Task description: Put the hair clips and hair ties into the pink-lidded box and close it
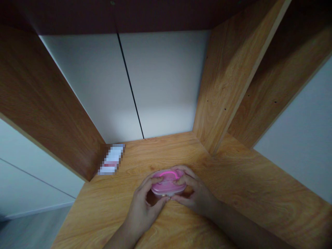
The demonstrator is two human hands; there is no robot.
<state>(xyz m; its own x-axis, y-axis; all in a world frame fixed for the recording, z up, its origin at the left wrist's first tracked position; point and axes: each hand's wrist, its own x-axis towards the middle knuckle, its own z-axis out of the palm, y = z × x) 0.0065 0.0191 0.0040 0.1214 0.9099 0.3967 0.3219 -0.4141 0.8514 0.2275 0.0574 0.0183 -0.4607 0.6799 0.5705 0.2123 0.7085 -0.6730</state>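
Observation:
A small oval plastic container [168, 186] with a pink lid and a bright pink handle is between my two hands, low over the wooden desk top. My left hand [145, 197] grips its left side, with a finger on the lid and the thumb at the near rim. From the right, my right hand [195, 190] wraps round the other side, fingers on the lid near the handle and the thumb at the front edge. Both thumbs nearly meet at the front. What the container holds cannot be made out.
A blurred-out white and red flat item [112, 160] lies at the back left of the wooden desk top [145, 155]. Wooden side panels [223, 79] stand left and right, with a white back panel [166, 83] behind. The desk's left edge drops to a grey floor [38, 224].

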